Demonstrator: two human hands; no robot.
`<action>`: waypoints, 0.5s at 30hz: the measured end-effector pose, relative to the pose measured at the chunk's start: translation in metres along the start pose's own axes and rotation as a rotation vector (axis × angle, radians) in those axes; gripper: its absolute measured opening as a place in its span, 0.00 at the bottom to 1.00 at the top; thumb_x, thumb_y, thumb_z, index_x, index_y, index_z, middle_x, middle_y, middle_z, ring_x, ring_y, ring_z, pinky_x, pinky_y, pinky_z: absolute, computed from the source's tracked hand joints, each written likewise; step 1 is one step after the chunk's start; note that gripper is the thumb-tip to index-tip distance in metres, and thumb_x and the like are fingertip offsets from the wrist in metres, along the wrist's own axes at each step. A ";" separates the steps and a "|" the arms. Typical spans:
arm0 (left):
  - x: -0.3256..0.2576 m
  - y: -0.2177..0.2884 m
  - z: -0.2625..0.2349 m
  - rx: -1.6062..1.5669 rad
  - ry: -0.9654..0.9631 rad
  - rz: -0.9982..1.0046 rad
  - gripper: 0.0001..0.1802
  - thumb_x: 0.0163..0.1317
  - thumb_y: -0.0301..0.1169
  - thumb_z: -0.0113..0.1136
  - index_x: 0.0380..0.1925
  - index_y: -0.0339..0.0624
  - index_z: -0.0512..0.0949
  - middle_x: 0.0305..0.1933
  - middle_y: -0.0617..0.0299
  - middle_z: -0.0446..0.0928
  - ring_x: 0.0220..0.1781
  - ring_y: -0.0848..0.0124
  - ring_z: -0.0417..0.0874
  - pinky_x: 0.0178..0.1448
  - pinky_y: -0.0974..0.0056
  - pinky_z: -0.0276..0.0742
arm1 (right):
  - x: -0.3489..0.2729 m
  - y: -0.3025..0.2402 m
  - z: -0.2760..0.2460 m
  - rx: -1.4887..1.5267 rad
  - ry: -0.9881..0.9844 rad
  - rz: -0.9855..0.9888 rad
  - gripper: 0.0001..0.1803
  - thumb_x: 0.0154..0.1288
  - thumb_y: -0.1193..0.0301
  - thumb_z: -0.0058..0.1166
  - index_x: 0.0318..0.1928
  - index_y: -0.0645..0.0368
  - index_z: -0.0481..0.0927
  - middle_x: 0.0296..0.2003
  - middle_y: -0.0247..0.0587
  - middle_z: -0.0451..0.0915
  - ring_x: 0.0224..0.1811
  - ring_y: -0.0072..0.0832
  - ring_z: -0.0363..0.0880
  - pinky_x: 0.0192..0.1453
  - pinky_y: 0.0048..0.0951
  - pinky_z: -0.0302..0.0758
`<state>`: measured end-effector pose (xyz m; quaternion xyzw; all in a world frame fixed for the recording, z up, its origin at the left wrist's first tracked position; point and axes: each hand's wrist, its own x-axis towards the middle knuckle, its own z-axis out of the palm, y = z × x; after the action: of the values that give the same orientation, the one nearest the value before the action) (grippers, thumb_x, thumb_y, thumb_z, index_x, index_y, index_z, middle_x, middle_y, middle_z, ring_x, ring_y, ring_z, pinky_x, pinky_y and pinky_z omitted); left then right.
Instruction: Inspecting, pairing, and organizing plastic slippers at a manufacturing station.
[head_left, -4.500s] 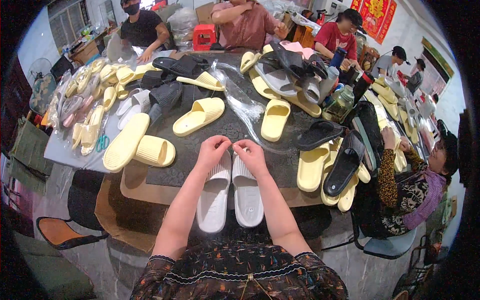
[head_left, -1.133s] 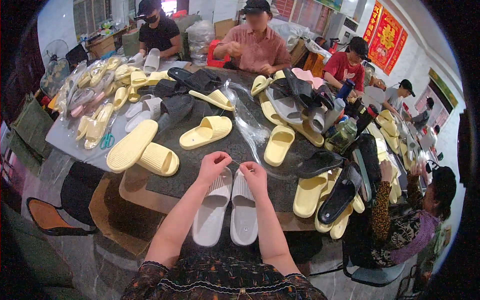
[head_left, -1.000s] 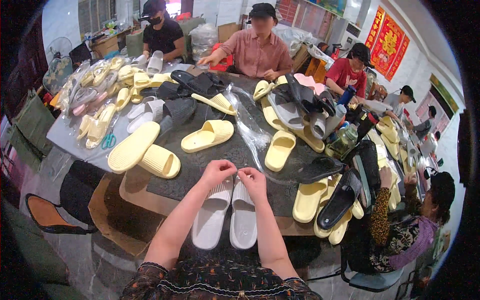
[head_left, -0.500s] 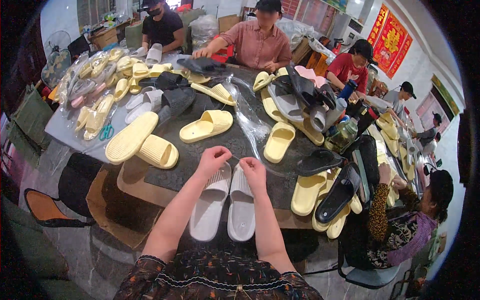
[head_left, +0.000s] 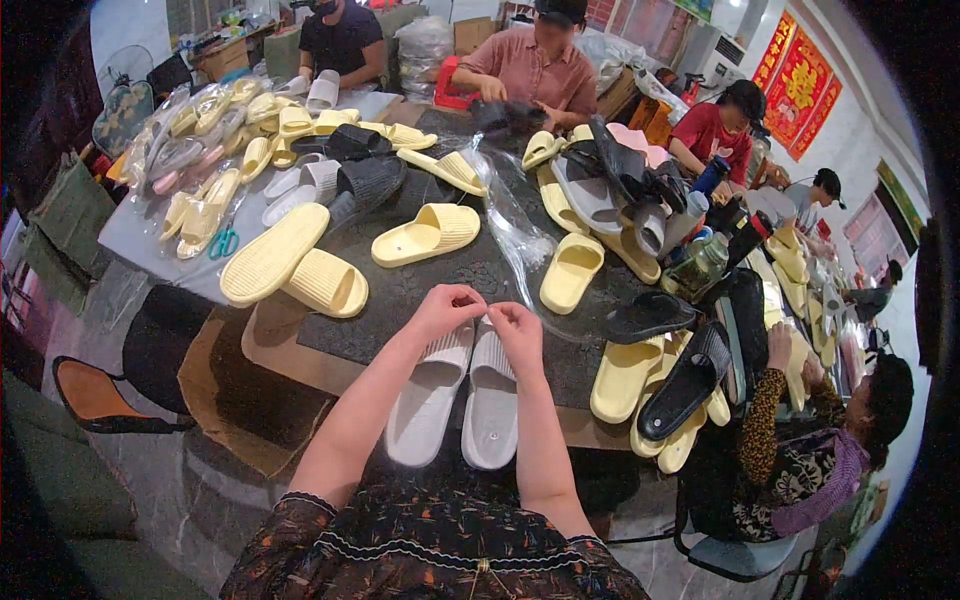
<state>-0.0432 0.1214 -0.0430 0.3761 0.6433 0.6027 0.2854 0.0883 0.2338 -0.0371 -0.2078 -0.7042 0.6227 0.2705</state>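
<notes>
A pair of light grey slide slippers lies side by side at the table's near edge, toes away from me: the left slipper [head_left: 425, 405] and the right slipper [head_left: 490, 415]. Over their ribbed straps, my left hand [head_left: 447, 312] is closed in a pinch. My right hand [head_left: 517, 338] pinches too, its fingertips almost meeting the left ones. Whatever sits between the fingertips is too small to make out. Beyond my hands lie a single yellow slipper [head_left: 427, 235] and, to the right, another yellow slipper [head_left: 571, 274].
Two yellow slippers [head_left: 275, 255] overlap at the left, near teal scissors [head_left: 223, 243]. Bagged slippers [head_left: 210, 195] heap up farther left. Clear plastic film [head_left: 510, 235] crosses the dark tabletop. Black slippers [head_left: 690, 380] rest on yellow ones at right, by a jar [head_left: 697, 265]. Several co-workers sit around.
My fingertips have come closer together, still pinched above the grey slippers. The whole view has shifted slightly. Across the table, a person in a pink shirt has brought a dark slipper in front of themselves.
</notes>
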 end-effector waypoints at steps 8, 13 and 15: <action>0.000 0.002 0.000 0.017 0.020 0.006 0.07 0.56 0.29 0.63 0.32 0.37 0.82 0.28 0.69 0.80 0.30 0.82 0.76 0.36 0.73 0.72 | 0.006 0.023 -0.005 0.045 -0.017 0.005 0.07 0.62 0.72 0.58 0.37 0.65 0.81 0.29 0.28 0.79 0.30 0.12 0.71 0.35 0.17 0.69; -0.001 0.004 -0.003 -0.019 0.236 0.042 0.07 0.56 0.30 0.64 0.31 0.38 0.82 0.25 0.69 0.78 0.29 0.82 0.75 0.34 0.73 0.71 | 0.007 0.013 -0.002 0.200 0.049 0.031 0.09 0.61 0.71 0.60 0.38 0.64 0.82 0.28 0.28 0.79 0.30 0.13 0.72 0.35 0.18 0.70; 0.000 0.004 -0.002 -0.044 0.197 0.035 0.07 0.56 0.30 0.64 0.31 0.38 0.82 0.26 0.69 0.79 0.29 0.82 0.75 0.34 0.73 0.71 | 0.007 0.016 -0.002 0.097 0.035 0.006 0.09 0.61 0.72 0.60 0.38 0.64 0.82 0.28 0.27 0.79 0.30 0.13 0.72 0.35 0.18 0.70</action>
<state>-0.0450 0.1204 -0.0390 0.3199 0.6483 0.6556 0.2181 0.0836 0.2421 -0.0515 -0.2075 -0.6676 0.6533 0.2907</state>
